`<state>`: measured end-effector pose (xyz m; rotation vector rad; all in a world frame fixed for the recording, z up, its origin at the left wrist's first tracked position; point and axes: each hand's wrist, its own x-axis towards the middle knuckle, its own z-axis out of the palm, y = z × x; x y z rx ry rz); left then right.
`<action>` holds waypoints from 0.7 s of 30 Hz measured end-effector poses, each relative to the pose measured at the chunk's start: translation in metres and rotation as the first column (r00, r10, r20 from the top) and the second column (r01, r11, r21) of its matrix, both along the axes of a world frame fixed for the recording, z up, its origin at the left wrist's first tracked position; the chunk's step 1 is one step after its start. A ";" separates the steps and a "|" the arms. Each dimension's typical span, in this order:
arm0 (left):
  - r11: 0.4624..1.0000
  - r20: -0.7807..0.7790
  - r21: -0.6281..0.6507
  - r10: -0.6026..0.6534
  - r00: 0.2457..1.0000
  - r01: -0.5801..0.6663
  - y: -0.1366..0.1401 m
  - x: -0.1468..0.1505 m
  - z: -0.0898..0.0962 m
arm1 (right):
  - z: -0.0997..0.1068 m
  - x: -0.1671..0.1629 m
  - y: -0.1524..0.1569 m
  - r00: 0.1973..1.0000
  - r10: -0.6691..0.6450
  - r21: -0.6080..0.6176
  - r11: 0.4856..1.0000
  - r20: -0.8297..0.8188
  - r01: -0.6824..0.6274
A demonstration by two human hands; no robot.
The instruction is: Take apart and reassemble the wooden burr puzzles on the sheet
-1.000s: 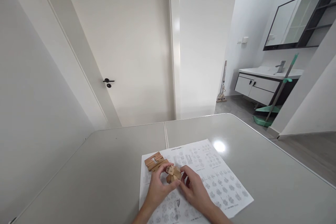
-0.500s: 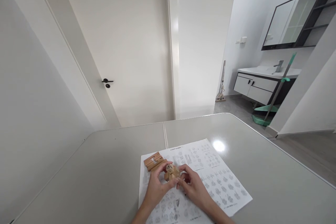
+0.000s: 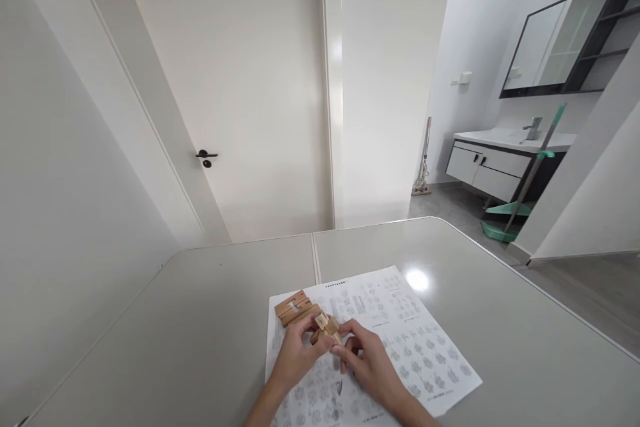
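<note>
Between my two hands is a small wooden burr puzzle of interlocking light and darker blocks, with dark marks on one end. My left hand grips its left side between thumb and fingers. On the other side, my right hand has its fingertips closed on the puzzle's right and lower edge. Notched wooden pieces lie side by side just beyond my left hand. Under everything is a printed sheet covered with small grey diagrams. My fingers hide part of the puzzle.
The sheet lies on a grey table with a seam running away from me. Behind the table stands a white door with a black handle. To the right are a washbasin cabinet, a green dustpan and a mop.
The puzzle has tilted and turned a little in my hands, showing a different side. My right fingers have shifted slightly on it. The camera view has moved very little.
</note>
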<state>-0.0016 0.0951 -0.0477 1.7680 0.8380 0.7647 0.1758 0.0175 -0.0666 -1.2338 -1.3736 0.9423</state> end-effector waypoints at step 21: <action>0.999 -0.075 0.043 0.024 0.997 -0.021 -0.005 0.002 0.008 | 0.000 -0.001 0.005 0.977 0.062 -0.060 0.995 -0.202 -0.076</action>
